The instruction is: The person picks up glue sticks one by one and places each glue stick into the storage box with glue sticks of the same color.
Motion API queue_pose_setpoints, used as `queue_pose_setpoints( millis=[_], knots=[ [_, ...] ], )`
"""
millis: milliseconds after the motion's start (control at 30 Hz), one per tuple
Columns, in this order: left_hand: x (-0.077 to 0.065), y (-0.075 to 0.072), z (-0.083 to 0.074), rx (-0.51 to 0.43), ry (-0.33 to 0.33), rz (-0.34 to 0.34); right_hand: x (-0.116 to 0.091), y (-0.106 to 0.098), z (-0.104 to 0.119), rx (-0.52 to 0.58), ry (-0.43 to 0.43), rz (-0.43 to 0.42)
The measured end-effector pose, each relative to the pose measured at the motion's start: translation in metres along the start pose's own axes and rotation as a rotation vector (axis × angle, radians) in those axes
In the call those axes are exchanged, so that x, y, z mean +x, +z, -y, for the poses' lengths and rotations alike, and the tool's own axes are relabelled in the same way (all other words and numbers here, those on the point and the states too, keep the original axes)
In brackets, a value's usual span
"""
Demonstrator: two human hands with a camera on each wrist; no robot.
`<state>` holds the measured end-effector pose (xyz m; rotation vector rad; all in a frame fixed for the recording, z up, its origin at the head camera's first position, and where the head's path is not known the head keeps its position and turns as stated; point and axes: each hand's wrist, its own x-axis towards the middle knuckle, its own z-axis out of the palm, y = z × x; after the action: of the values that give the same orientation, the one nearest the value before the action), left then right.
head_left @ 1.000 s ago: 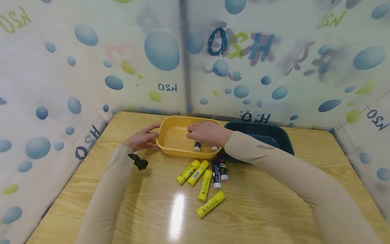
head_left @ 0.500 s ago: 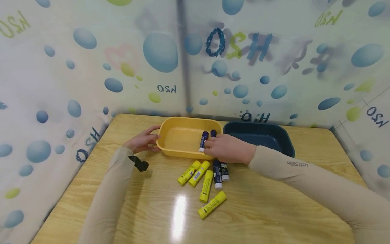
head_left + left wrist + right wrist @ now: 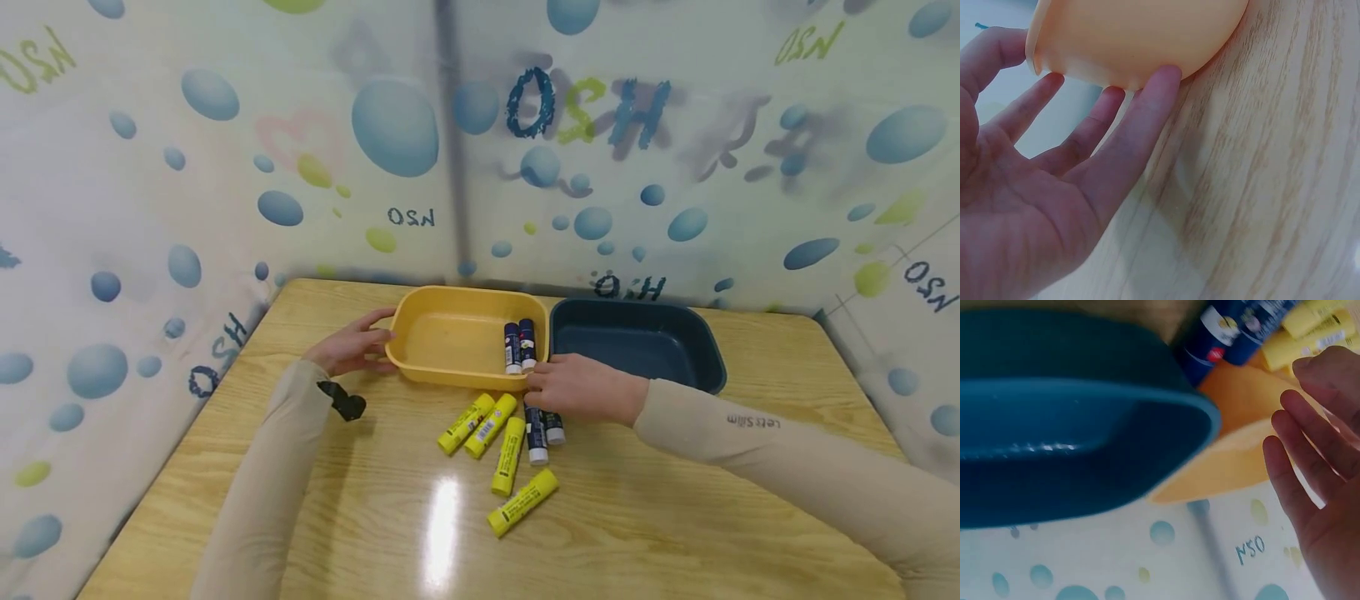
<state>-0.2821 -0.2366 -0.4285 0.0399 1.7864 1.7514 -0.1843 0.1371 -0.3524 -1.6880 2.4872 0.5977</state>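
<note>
My left hand [image 3: 352, 346] rests its fingertips on the left end of a yellow plastic bin [image 3: 442, 377]; the left wrist view shows the loosely spread fingers [image 3: 1147, 119] against its outer wall. Two dark blue glue sticks [image 3: 512, 348] lie side by side at the right end inside that bin. My right hand [image 3: 581, 387] is just outside the bin's front right corner, over two more dark blue glue sticks [image 3: 536, 437] on the table, hiding their upper ends. In the right wrist view its fingers [image 3: 1310, 447] are loosely extended with nothing between them.
A dark blue bin [image 3: 637, 342] stands against the yellow bin's right side. Several yellow glue sticks [image 3: 508, 457] are scattered on the wooden table [image 3: 675, 517] in front. Behind rises a wall covering [image 3: 315, 242] printed with bubbles.
My right hand has moved out of the yellow bin, right and toward me. The two dark blue glue sticks inside now lie closer together. The left hand has stayed put.
</note>
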Motion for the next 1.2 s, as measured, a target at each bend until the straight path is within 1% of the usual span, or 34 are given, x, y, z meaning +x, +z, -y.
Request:
queue_pose_setpoints(
  millis=[100,233,533,733,933,1033,1200],
  knots=[
    [0.0,0.0,0.0,0.001,-0.001,-0.003,-0.002,0.009,0.002,-0.025,-0.005,0.03],
    [0.0,0.0,0.0,0.009,-0.002,-0.008,-0.003,0.021,0.004,-0.042,0.002,0.048],
    [-0.001,0.001,0.001,0.021,-0.002,-0.01,-0.004,0.043,0.009,-0.107,-0.027,0.039],
    [-0.001,0.001,0.001,0.021,-0.004,-0.015,-0.003,0.049,0.009,-0.17,-0.051,-0.008],
    [0.0,0.0,0.001,0.021,-0.002,-0.019,-0.001,0.055,0.008,-0.235,-0.094,-0.055],
    [0.0,0.0,0.001,0.024,-0.003,-0.018,0.0,0.057,0.008,-0.247,-0.112,-0.063],
    [0.0,-0.001,0.002,0.023,-0.008,-0.013,0.002,0.057,0.008,-0.23,-0.138,-0.061]
  ],
)
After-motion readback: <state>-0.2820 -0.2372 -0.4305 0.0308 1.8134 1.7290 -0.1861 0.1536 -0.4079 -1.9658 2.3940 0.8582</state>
